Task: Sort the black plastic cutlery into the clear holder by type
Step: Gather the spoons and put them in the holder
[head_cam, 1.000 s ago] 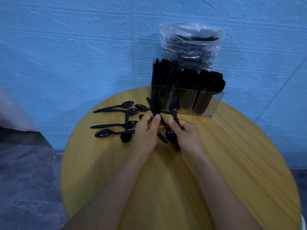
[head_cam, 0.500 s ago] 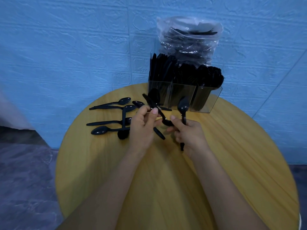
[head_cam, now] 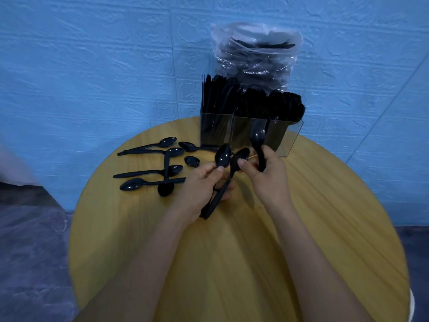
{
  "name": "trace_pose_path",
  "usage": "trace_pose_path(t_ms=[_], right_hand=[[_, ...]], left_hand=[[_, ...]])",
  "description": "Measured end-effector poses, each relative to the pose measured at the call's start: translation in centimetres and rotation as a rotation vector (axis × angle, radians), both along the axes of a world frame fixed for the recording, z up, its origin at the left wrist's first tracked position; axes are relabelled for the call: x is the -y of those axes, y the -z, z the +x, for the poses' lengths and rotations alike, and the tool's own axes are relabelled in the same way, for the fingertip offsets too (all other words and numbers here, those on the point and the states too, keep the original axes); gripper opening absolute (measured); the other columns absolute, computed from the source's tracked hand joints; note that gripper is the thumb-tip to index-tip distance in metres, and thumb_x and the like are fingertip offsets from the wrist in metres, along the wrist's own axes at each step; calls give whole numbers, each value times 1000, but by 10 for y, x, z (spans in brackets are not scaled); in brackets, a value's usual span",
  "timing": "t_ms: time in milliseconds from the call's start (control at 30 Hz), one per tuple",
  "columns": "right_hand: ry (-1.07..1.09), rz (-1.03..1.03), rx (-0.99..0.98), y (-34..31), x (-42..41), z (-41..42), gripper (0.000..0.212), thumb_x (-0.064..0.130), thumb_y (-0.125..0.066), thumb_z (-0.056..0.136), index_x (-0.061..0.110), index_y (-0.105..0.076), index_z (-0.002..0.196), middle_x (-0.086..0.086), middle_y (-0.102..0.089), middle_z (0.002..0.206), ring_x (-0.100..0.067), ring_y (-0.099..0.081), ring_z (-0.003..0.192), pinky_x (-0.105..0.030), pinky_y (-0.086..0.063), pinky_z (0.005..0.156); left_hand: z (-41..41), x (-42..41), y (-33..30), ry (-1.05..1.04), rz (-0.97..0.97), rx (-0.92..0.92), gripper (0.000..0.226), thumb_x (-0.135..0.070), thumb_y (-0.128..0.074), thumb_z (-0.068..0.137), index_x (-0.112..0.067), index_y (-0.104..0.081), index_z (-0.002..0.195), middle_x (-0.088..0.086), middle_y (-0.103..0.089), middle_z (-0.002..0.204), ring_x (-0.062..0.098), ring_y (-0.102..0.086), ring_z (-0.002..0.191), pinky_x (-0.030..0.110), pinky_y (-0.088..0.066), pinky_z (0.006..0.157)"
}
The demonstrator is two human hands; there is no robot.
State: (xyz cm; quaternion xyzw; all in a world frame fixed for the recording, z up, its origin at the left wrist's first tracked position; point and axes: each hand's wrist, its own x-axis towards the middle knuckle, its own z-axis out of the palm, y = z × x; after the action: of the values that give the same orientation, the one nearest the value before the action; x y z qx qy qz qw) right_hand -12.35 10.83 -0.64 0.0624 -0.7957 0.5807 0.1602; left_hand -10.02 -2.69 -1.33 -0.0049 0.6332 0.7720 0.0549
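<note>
Mid-gather step: left hand (head_cam: 204, 180) grips a spoon bundle (head_cam: 222, 173), right hand (head_cam: 264, 173) pinches one spoon (head_cam: 256, 141) upright, loose spoons (head_cam: 162, 159) at 9 o'clock; next likely drop into clear holder (head_cam: 285, 140) at 12, right compartment.

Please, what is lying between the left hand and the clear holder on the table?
In the head view, the spoon bowls gripped by the left hand point toward the clear holder; one loose spoon lies on the table there too.
</note>
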Motion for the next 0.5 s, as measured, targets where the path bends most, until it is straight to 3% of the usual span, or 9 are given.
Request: trace_pose_path(t_ms=[100, 200, 333, 400, 500], right_hand=[[30, 30, -28, 3, 3, -1, 21, 11, -68, 84, 27, -55, 80, 3, -62, 73, -10, -58, 68, -17, -45, 64], [88, 29, -19, 7, 2, -3, 13, 12, -70, 83, 17, -58, 80, 1, -62, 75, -10, -58, 69, -15, -45, 63], [124, 63, 11, 10, 0, -5, 12, 15, -69, 84, 14, -57, 83, 5, -57, 73, -6, -54, 66, -13, -42, 60], [86, 76, 30, 9, 1, -5, 13, 24, -65, 88, 15, -57, 92, 6, -57, 76, -2, -52, 67, -12, -39, 60], [10, -5, 64, 8, 7, -3, 28, 34, -40, 100, 11, -54, 96, 4, -53, 77, -3, -47, 67, -14, -35, 58]], left_hand=[[3, -2, 0, 94, -43, 4, 24, -17, -38, 101, -16, -60, 110, 8, -67, 92, 13, -67, 72, 22, -54, 60], [4, -5, 0, 163, -50, 4, 26, -22, -34, 102, -20, -58, 112, 4, -68, 87, 11, -64, 62, 21, -53, 55], [4, -5, 3, 218, -93, -64, 29, -26, -33, 102, -11, -55, 115, -2, -64, 74, 6, -49, 53, 18, -43, 49], [4, -6, 4, 218, -98, -124, 23, -20, -35, 102, -8, -55, 101, -2, -58, 70, 4, -41, 51, 16, -38, 47], [2, -5, 2, 93, -66, -146, 25, -13, -35, 102, -14, -53, 85, 0, -52, 69, 2, -39, 49, 14, -35, 45]])
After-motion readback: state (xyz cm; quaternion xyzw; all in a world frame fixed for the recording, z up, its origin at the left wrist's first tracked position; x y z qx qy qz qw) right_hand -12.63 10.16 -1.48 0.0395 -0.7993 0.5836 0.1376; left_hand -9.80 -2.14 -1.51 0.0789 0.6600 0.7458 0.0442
